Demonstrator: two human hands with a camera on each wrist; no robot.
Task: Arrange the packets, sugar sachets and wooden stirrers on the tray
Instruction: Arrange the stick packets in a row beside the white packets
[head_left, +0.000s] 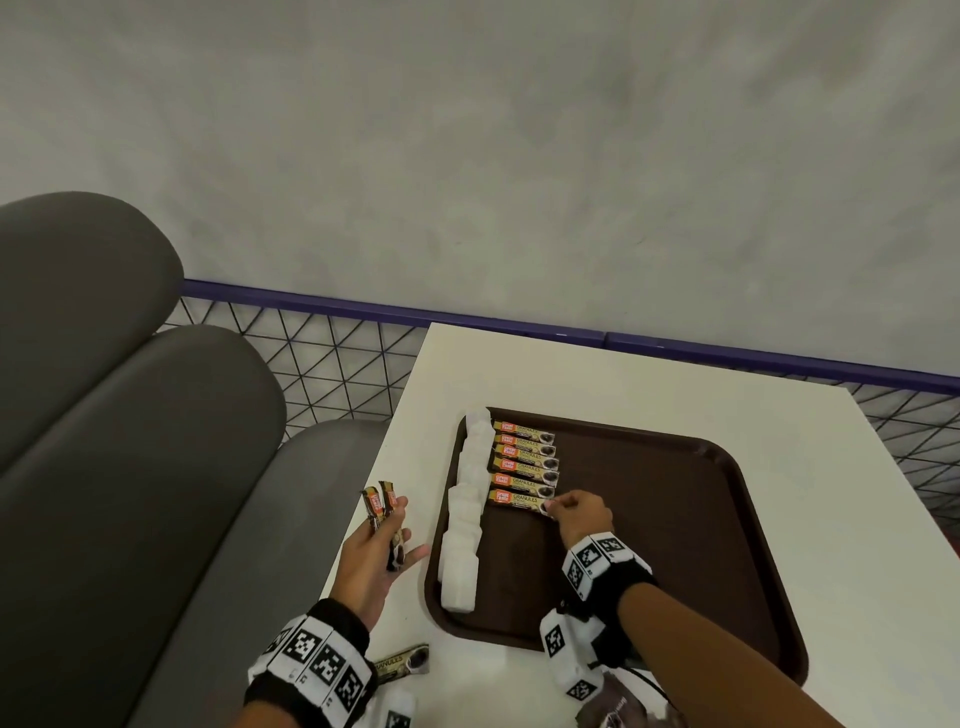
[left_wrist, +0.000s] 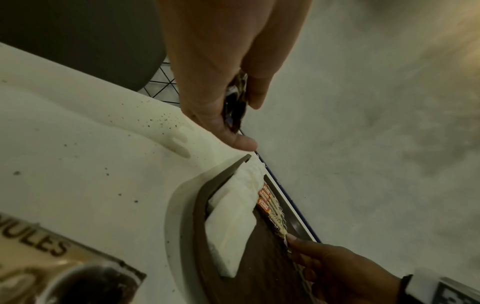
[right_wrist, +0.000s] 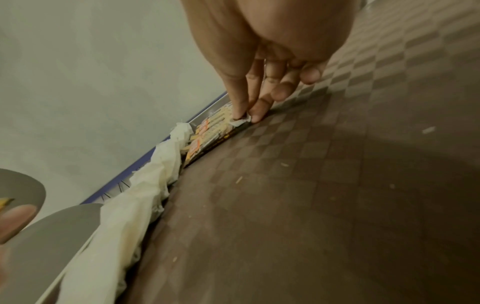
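Note:
A brown tray (head_left: 675, 519) lies on the white table (head_left: 649, 395). White sugar sachets (head_left: 465, 514) form a column along its left edge, and several orange-and-brown coffee packets (head_left: 524, 462) lie in a row beside them. My right hand (head_left: 551, 508) pinches the right end of the nearest packet (head_left: 519, 501) in that row, thumb and forefinger on its end (right_wrist: 242, 121). Left of the tray, my left hand (head_left: 387, 535) holds two more packets (head_left: 382, 512) upright above the table. No wooden stirrers are in view.
One coffee packet (head_left: 402, 665) lies on the table near my left wrist. A grey padded bench (head_left: 130, 441) stands left of the table, and a wire-mesh fence with a purple rail (head_left: 363, 306) runs behind. The right part of the tray (right_wrist: 337, 205) holds nothing.

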